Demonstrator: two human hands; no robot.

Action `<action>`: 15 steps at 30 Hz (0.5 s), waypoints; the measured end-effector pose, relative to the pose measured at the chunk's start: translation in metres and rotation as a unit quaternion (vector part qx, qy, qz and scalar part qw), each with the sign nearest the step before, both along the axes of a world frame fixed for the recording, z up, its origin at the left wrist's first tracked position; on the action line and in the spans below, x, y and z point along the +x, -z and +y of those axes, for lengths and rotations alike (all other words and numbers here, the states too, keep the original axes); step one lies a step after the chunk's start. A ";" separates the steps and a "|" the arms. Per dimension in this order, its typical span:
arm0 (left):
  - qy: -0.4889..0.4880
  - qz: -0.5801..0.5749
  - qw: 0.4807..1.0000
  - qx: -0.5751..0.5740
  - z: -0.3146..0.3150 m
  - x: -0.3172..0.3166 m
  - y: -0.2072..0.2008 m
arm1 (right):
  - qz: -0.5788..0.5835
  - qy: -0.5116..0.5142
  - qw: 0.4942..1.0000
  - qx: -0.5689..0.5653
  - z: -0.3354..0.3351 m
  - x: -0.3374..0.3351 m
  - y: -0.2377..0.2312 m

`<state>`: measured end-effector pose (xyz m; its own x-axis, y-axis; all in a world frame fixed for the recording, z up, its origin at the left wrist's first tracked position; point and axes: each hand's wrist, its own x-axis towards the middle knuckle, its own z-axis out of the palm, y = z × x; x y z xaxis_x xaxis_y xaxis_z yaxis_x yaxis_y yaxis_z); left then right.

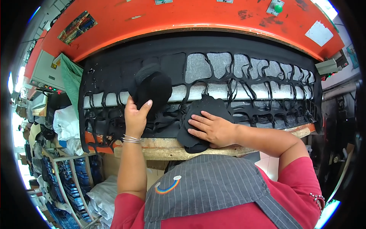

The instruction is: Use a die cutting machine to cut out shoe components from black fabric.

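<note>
My left hand (135, 117) grips a small stack of black cut pieces (154, 91), soft and flat with rounded outlines. Its thumb lies along the near edge, and most of its fingers are hidden beneath. Fingers stretched, my right hand (212, 129) rests flat on another pile of black cut pieces (194, 142) by the front edge of the bed. Behind both hands spreads a black sheet (173, 64) of material. Towards the right only thin strips of it remain around cut-out gaps, and a pale grey surface (198, 66) shows through them.
An orange machine beam (213, 17) spans the far side, with a green button (278, 8) on it. A worn wooden edge (167, 149) runs along the front. At left stand a grey control box (47, 70), white bags (65, 124) and a metal rack (63, 168).
</note>
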<state>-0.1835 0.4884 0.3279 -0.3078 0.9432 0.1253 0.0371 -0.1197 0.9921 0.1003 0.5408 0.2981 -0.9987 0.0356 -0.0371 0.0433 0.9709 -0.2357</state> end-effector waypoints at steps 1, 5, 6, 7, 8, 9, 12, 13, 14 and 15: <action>0.000 0.001 1.000 0.001 0.000 0.001 0.001 | 0.010 0.000 1.000 -0.001 0.001 -0.001 -0.001; 0.007 -0.013 1.000 -0.007 0.002 0.001 0.006 | 0.089 0.019 0.992 0.082 -0.002 -0.005 0.028; 0.002 -0.002 1.000 -0.011 0.002 0.000 0.005 | 0.119 0.029 0.988 0.095 -0.003 -0.008 0.029; -0.003 0.008 1.000 -0.014 0.002 0.000 0.004 | 0.148 0.040 0.982 0.108 -0.002 -0.010 0.030; -0.002 0.009 1.000 -0.012 0.001 0.000 0.005 | 0.149 0.041 0.982 0.110 0.001 -0.009 0.028; -0.012 0.008 1.000 -0.015 -0.002 -0.003 0.009 | 0.150 0.074 0.986 0.002 0.005 -0.009 0.021; -0.024 0.011 1.000 0.002 0.003 -0.003 0.002 | 0.177 0.202 0.941 -0.205 0.024 -0.007 -0.007; -0.030 0.014 0.999 0.020 0.006 -0.002 -0.001 | 0.189 0.249 0.915 -0.255 0.032 -0.006 -0.018; -0.028 0.014 0.999 0.025 0.006 -0.001 -0.005 | 0.162 0.281 0.858 -0.398 0.036 -0.002 -0.034; -0.022 0.018 1.000 0.005 0.008 0.003 -0.008 | 0.158 0.255 0.795 -0.528 0.042 0.005 -0.040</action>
<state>-0.1806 0.4964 0.3362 -0.3448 0.9271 0.1471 0.0792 -0.1274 0.9887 0.1054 0.5824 0.3382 -0.8298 0.5541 -0.0656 0.1448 0.1003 -0.9844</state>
